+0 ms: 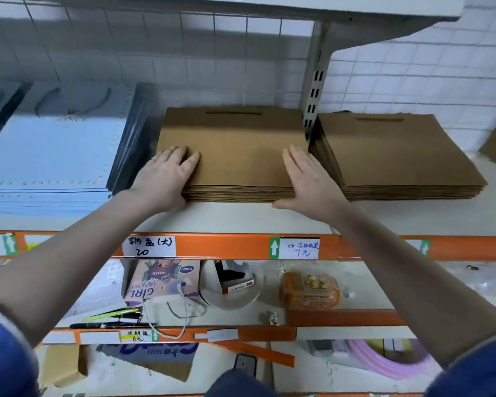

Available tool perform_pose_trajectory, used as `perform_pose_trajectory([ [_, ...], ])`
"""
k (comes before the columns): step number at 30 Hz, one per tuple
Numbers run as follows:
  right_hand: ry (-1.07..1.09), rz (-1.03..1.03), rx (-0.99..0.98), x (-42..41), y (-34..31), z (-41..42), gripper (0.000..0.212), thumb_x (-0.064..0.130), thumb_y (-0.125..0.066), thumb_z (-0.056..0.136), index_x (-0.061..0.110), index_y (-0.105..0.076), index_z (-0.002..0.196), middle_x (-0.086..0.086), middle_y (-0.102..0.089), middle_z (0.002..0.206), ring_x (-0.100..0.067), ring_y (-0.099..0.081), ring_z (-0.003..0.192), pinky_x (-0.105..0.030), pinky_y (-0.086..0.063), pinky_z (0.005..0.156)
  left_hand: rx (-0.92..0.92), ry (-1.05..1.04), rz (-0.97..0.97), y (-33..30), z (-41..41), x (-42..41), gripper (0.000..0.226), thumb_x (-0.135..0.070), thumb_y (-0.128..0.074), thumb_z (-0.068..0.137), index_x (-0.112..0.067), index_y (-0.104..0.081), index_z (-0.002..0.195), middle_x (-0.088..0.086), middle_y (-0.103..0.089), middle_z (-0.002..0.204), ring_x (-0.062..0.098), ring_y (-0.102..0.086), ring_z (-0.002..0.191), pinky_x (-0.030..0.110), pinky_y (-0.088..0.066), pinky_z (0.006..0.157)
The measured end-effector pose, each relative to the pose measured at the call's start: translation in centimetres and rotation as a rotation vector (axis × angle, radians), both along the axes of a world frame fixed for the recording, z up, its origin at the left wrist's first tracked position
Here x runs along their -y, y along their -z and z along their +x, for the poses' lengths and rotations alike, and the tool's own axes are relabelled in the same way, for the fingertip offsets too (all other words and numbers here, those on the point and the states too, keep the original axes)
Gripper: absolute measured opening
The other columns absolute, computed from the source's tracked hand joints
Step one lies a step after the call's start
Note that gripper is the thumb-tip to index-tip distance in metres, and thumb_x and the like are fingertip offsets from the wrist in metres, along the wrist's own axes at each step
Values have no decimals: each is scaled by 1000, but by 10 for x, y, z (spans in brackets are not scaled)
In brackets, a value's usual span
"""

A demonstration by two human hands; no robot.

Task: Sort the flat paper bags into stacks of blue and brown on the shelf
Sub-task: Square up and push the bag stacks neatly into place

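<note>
Left hand (166,173) and right hand (305,179) spread flat, palms down, on front corners of brown bag stack (232,156) on shelf (241,219). Blue bag stack (49,156) beyond left hand; second brown stack (398,156) just beyond right hand.

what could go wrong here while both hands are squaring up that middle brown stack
1. The left hand and right hand press only the front corners of the middle brown bag stack; a shove could fan its layers backward.
2. The right brown bag stack sits close beside it, so sideways pushing might knock it askew.
3. The blue bag stack sits close on the left, so stray bags could slip across and mix colours.
</note>
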State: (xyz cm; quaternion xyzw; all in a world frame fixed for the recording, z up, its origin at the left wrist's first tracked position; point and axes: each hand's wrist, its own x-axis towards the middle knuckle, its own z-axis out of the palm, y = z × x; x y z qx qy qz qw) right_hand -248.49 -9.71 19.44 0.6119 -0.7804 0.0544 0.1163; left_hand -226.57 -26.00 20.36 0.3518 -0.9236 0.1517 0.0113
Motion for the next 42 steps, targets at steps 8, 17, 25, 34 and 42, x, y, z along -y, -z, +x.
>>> perform_pose_trajectory([
  [8,122,-127,730,-31,17,-29,112,43,-71,80,8,9,150,-6,0,159,-22,-19,143,-32,-22,115,-134,28,46,5,-45,-31,104,-51,-68,78,-16,-2,151,12,-7,157,27,-7,145,34,-4,117],
  [17,48,-126,1024,-25,34,-39,113,53,-74,65,7,-14,149,-5,-34,151,-21,-38,135,-40,-35,109,-237,9,59,17,-76,-54,99,-54,-66,76,-19,-10,151,16,-13,156,31,-9,145,38,-7,117],
  [25,-21,-98,1045,-18,35,-44,110,39,-72,79,8,6,150,-3,-21,157,-19,-27,140,-29,-29,111,-213,-4,57,21,-57,-39,104,-82,-43,66,-19,-29,147,24,-33,146,41,-29,136,53,-21,112],
  [34,-16,-147,1136,-14,30,-43,108,41,-71,80,13,5,151,-2,-14,158,-18,-21,143,-28,-25,110,-397,-213,103,18,-22,-15,117,-93,-3,64,-17,-23,150,16,-25,152,34,-16,143,49,-8,117],
  [42,20,-209,1162,-4,31,-39,110,43,-72,78,12,3,151,-3,-15,158,-18,-20,143,-27,-23,111,-505,-424,151,22,-20,-14,105,-80,-33,70,-16,-12,151,17,-11,157,34,-14,143,44,-12,117],
])
